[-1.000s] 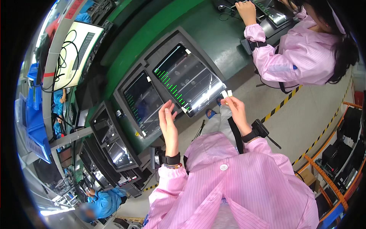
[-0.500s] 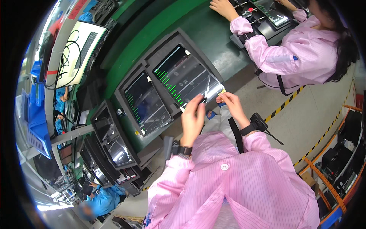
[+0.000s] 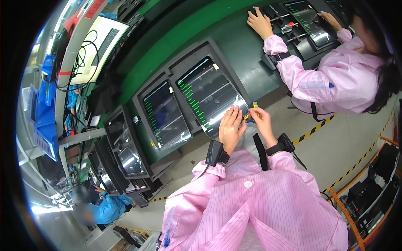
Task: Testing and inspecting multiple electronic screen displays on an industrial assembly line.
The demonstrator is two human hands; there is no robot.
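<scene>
Two dark glass display panels lie in a grey foam tray on the bench, each with a row of green stripes along its left edge. My left hand [image 3: 231, 129] rests flat on the near end of the right panel [image 3: 209, 90], fingers stretched out. Beside it, my right hand [image 3: 262, 122] pinches at a yellow tab [image 3: 255, 104] by that panel's near right corner; more yellow shows under the fingertips. The left panel [image 3: 166, 115] lies untouched. Small white labels sit on both panels' edges.
Another tray with dark panels [image 3: 130, 161] stands to the left. A monitor [image 3: 100, 48] with loose cables is at the far left. At right, a co-worker in a pink smock [image 3: 310, 79] handles a panel in a fixture. An orange-framed rack [image 3: 347, 221] stands lower right.
My left hand has come down from above the panel onto its near end, fingers now flat. My right hand stays at the corner, pinching. The view has shifted slightly.
</scene>
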